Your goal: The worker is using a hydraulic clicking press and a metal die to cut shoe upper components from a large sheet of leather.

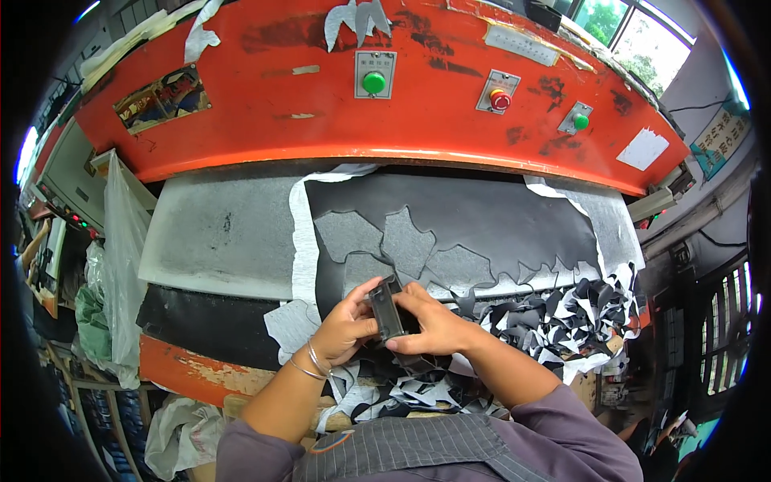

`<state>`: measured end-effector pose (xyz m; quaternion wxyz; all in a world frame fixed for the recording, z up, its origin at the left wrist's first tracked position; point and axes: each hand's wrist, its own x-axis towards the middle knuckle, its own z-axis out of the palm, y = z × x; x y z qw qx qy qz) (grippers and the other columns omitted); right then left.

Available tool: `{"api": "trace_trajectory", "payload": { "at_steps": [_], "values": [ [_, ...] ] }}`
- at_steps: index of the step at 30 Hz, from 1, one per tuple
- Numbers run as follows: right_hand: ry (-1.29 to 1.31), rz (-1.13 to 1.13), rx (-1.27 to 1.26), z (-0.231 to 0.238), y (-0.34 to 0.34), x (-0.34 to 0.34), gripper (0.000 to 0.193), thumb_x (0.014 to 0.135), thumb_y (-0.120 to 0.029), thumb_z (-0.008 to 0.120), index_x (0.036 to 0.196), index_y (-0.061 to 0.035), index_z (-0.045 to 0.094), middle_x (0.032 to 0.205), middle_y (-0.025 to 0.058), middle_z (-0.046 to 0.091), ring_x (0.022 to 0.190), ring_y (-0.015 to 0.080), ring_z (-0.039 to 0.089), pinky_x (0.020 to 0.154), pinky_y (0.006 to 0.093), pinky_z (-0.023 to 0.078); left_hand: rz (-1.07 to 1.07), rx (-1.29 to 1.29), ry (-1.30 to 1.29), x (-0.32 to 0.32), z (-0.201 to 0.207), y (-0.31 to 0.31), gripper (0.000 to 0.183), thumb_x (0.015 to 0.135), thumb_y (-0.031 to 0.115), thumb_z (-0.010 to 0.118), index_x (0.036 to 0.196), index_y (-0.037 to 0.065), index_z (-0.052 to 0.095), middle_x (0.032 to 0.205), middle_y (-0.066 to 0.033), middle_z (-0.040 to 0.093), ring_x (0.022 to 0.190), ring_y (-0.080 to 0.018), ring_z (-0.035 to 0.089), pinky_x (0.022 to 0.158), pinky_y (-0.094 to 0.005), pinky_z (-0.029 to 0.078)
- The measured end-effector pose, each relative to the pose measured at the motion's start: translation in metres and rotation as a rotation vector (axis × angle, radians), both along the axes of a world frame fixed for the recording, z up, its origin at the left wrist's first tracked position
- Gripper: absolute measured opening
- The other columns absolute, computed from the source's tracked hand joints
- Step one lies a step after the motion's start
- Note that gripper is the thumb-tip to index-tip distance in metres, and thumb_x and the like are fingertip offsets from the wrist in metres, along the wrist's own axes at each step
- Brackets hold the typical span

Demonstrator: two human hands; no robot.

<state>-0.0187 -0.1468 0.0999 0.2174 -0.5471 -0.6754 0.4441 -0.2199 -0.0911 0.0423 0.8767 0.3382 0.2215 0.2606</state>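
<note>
My left hand (344, 328) and my right hand (436, 323) are closed around a dark metal cutting die (388, 309), one on each side. They hold it tilted just in front of the press bed (221, 229). Beyond it lies a black leather-like sheet (490, 205) with a pale torn edge. Several angular openings in the sheet show the grey bed beneath. To the left of my left hand lies a pale grey cut piece (291, 328). My fingers hide part of the die.
An orange press beam (265, 112) spans the far side, with green buttons (374, 83) and a red button (500, 100). Black and white scraps (554, 321) heap at the bed's right front. Clear plastic sheeting (124, 265) hangs at left, above a whitish sack (181, 434).
</note>
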Motion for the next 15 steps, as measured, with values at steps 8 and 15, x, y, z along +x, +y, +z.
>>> {"api": "trace_trajectory", "payload": {
  "at_steps": [8,15],
  "values": [
    [-0.205,0.109,0.149,0.012,0.053,-0.004,0.094,0.062,-0.056,0.074,0.126,0.0085,0.051,0.113,0.0270,0.045,0.112,0.0398,0.046,0.098,0.0421,0.040,0.270,0.289,0.509,-0.041,-0.020,0.019,0.026,0.086,0.010,0.069,0.107,-0.003,0.061,0.075,-0.0074,0.067,0.058,-0.0101,0.062,0.054,-0.0228,0.051],
    [-0.777,0.271,0.440,0.015,0.171,0.025,0.082,0.057,-0.033,0.078,0.128,0.0010,0.053,0.130,0.0201,0.046,0.125,0.0322,0.041,0.096,0.0408,0.046,-0.361,0.457,0.887,-0.059,-0.012,0.016,0.027,0.084,0.023,0.072,0.092,-0.002,0.064,0.068,-0.0069,0.067,0.052,-0.0067,0.058,0.049,-0.0213,0.045]
  ]
}}
